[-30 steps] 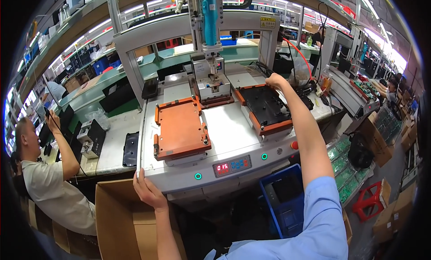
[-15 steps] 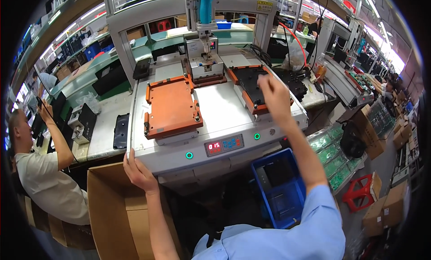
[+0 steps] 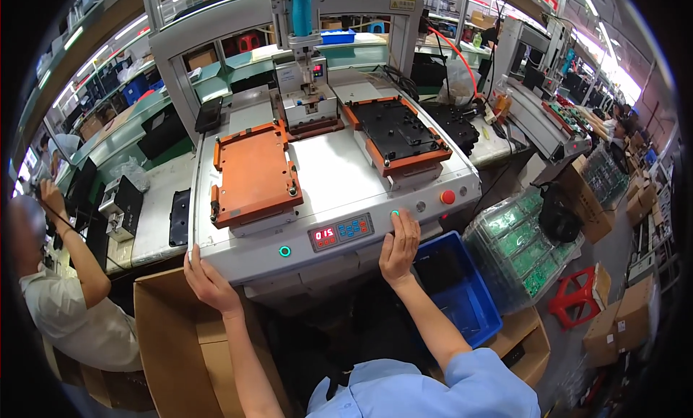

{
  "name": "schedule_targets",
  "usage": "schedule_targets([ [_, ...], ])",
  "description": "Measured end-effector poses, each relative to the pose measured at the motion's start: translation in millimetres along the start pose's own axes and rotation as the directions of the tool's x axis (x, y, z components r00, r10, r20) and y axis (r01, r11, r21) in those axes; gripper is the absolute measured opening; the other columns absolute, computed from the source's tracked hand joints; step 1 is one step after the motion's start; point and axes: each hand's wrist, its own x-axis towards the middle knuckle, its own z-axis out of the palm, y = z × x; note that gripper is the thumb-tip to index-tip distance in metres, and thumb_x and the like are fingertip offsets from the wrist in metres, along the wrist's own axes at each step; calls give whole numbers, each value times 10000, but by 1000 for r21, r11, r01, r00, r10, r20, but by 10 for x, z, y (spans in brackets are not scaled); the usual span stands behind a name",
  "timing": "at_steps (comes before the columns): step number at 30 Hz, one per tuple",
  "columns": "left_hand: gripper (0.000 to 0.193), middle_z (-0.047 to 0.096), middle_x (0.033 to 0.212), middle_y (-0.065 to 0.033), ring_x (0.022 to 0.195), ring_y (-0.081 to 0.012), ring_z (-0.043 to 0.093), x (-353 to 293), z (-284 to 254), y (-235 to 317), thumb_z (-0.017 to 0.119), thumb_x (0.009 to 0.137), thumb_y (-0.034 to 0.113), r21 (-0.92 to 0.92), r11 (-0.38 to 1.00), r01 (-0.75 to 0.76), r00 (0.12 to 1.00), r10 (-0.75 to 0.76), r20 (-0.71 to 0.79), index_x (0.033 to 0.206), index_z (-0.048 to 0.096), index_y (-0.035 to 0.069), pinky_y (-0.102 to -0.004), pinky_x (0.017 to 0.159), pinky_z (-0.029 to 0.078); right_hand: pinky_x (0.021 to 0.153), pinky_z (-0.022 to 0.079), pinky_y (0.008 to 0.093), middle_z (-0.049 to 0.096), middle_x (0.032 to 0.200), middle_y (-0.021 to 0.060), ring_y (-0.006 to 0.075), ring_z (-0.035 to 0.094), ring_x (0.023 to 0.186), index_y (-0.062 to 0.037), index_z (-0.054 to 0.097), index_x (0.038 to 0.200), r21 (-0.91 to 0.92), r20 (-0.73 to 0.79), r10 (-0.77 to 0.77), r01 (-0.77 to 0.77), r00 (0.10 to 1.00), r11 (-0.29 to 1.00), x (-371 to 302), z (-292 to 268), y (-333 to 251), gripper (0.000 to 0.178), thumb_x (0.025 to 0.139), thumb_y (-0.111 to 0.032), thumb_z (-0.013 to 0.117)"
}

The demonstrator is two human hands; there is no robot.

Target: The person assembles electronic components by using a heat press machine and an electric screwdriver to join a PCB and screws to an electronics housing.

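My right hand [image 3: 401, 248] reaches the front panel of a white bench machine [image 3: 325, 162], its fingertips at the lit green ring button [image 3: 395, 214] on the right. That hand is open, with nothing in it. At the machine's front left corner rests my left hand [image 3: 211, 281], open, fingers stretched along the edge. On the machine's right side, a black plastic panel [image 3: 393, 125] lies in an orange fixture [image 3: 411, 160]. The left orange fixture [image 3: 258, 169] holds nothing on its flat face. A screwdriving head [image 3: 310, 75] hangs between them at the back.
A blue bin [image 3: 480, 302] stands below the machine at right, a cardboard box [image 3: 166, 324] at left. A co-worker [image 3: 72, 295] sits on the left. Bagged green circuit boards [image 3: 523, 248] and a red stool [image 3: 574, 295] are on the right. A red stop button [image 3: 447, 197] sits on the panel.
My right hand has left the black panel in the right fixture and come down to the front button. My left hand stays at the corner. The view has shifted slightly.
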Motion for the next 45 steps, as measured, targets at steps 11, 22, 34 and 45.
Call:
schedule_targets([
  [11,302,556,1188,-202,1103,-357,527,7,-4,35,413,959,85,-5,999,40,999,-40,15,1190,595,14,-414,952,400,1130,174,465,383,1434,220,346,309,1372,73,390,1370,-45,32,9,-7,999,999,-87,38,74,460,961,-135,367],
  [22,297,557,1182,-207,1099,-357,527,11,19,19,415,953,73,-9,1000,25,1000,-25,6,1171,606,4,-405,951,406,1134,163,455,383,1436,219,341,310,1373,75,384,1375,-41,-1,-6,6,1000,999,-87,83,84,467,955,-130,371],
  [34,303,566,1188,-190,1128,-347,520,4,-1,17,404,960,75,-3,1000,23,1000,-23,9,1184,595,4,-408,960,398,1130,194,449,422,1416,197,335,350,1353,76,418,1354,-36,-11,-2,2,1000,999,-80,60,63,464,940,-134,416],
  [45,300,570,1176,-195,1112,-357,527,23,-28,21,408,962,89,1,1000,28,1000,-28,-10,1180,598,10,-410,960,398,1136,172,454,398,1422,225,339,325,1366,77,402,1362,-21,20,-16,16,1000,1000,-75,96,52,463,951,-133,372],
])
